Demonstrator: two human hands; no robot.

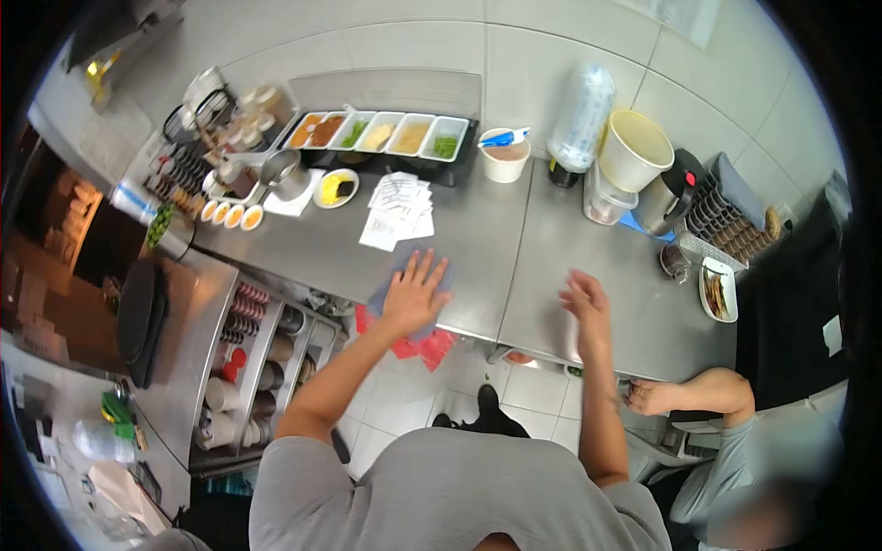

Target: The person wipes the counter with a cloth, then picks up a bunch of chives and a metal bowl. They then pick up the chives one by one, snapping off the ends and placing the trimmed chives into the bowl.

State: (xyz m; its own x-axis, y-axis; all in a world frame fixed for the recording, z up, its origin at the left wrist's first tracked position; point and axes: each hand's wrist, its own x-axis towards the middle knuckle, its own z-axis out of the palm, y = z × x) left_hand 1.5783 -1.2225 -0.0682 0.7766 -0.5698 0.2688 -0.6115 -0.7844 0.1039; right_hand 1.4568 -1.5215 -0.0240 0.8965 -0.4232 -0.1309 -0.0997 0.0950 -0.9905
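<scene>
Two hands: left hand nearer, grip splayed flat atop grey cloth, clasping nothing; right hand open, empty, hovering apart rightward above tabletop.

Just in front of the topping tray, print on the paper slips is too small to read. Further in front, the left hand covers most of a blue-grey cloth. Right of that, the right hand is motion-blurred. Far right of the tray, 1 co-worker is partly blurred and cut off by the frame.
</scene>
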